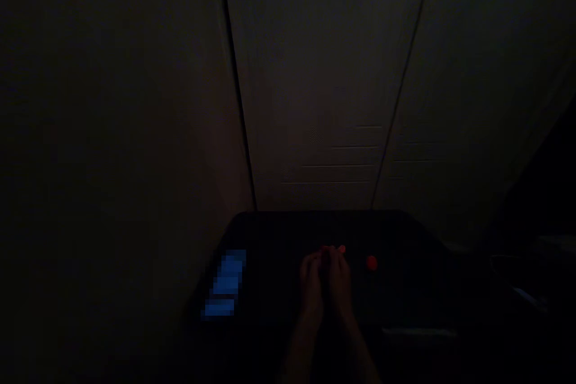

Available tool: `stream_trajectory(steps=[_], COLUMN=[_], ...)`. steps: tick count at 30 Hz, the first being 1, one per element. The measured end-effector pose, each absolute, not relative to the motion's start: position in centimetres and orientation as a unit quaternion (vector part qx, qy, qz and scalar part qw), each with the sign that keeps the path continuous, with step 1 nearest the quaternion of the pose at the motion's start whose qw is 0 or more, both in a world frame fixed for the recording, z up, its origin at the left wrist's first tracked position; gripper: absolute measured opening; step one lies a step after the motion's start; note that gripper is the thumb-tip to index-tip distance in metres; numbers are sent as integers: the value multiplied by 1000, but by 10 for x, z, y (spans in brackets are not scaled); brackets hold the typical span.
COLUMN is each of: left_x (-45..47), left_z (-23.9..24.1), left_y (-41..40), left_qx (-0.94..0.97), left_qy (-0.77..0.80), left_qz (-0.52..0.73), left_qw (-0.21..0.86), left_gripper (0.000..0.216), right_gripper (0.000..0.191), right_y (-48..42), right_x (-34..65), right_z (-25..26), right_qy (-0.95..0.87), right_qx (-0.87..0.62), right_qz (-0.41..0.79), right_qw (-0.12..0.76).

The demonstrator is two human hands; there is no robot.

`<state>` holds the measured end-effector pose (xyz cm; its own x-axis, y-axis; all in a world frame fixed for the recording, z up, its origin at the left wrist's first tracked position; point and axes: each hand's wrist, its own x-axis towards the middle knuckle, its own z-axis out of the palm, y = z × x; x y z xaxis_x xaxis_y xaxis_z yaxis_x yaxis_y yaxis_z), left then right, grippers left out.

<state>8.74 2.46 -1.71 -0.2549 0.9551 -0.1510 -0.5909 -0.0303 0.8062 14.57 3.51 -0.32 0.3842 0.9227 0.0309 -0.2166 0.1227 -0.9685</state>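
In the dim light my left hand (310, 279) and my right hand (338, 276) are close together above the dark table (279, 234), their fingers curled inward. A small red-orange piece (342, 249) shows just beyond the fingertips, mostly hidden by the hands; its kind cannot be made out. Both hands appear closed around it. A short way to the right of my right hand lies a small, roundish red object (371, 263), touched by neither hand.
A blurred, blue-lit rectangle (226, 283) lies at the table's left side. Behind the table's far edge rises a panelled wall (310, 84) with dark vertical seams. Faint pale shapes, too dark to name, show at the lower right.
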Motion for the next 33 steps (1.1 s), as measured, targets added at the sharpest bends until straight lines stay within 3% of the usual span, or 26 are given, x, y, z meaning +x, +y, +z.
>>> stream_trajectory(steps=[11,17,25,30,33], left_x=[83,93,94,84,80], left_z=[-12,-5,-2,-1,-5], left_y=[11,2,10,21,23], left_qx=[279,357,301,328,410], left_qy=[523,520,500,511,526], left_qz=[622,611,639,617,596], left_qw=[511,479,501,501,447], left_gripper=[40,52,51,52,43], right_gripper=[52,62,67,61,56], right_y=[16,22,25,31,31], right_x=[133,140,142,142,142], right_z=[-6,-7,-8,-15,-18], right_qy=[-382,-392,-382,-379,-378], right_qx=[-509,-478,-510,-516,-534], right_qz=[412,442,435,432,393], right_qw=[651,650,636,635,647])
